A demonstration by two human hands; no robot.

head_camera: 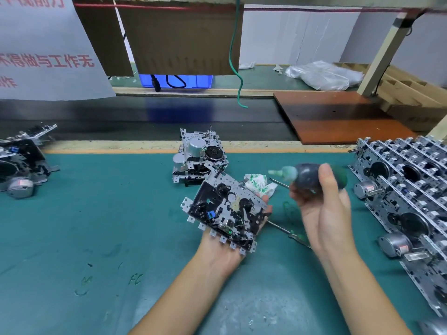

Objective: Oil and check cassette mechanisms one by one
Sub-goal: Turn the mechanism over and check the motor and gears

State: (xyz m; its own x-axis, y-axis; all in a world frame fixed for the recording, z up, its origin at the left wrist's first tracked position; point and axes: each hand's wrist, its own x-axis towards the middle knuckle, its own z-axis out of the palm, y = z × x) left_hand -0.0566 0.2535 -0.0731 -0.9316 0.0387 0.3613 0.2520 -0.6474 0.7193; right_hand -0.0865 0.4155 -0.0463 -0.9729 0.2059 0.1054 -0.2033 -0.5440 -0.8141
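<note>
At the middle of the teal counter (pixel 96 213), a person's left hand (pixel 225 252) lies palm up with fingers fairly straight under a cassette mechanism (pixel 226 209), cradling it tilted toward the camera, fingertips just showing past its far edge. The right hand (pixel 321 201) is curled round a dark oil bottle (pixel 312 177), thumb over the body, its pale nozzle pointing left and hanging above and to the right of the mechanism, not touching it. Motion blur makes it hard to say whether the nozzle is capped. Doing this step well likely means steadying the plate, bringing the tip down onto the black gears and squeezing lightly so oil stays off the rest. Under the hands lie a thin screwdriver (pixel 287 233) and a crumpled wrapper (pixel 257 183). Another mechanism (pixel 199 157) sits just beyond, a long stack of mechanisms (pixel 406 189) at right, and a few more mechanisms (pixel 21 163) far left.
</note>
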